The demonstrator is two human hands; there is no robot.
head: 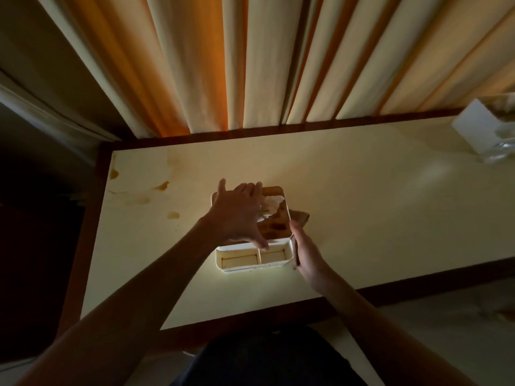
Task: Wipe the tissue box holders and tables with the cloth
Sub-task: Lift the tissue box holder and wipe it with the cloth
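Low in the frame, two bare forearms reach over a cream table (362, 204) edged in dark wood. At centre, the left hand (237, 215) spreads across a white holder (281, 242), fingers curled over its far rim, thumb on the divider above two near compartments. The right hand (305, 250) grips a brown cloth (299, 217) against the holder's right side. A tissue (270, 208) pokes from the brown lid. Brown stains (161, 186) mark the table's left (several patches). Upper right stands a second holder (482, 126); beyond, striped curtains (264, 59) hang
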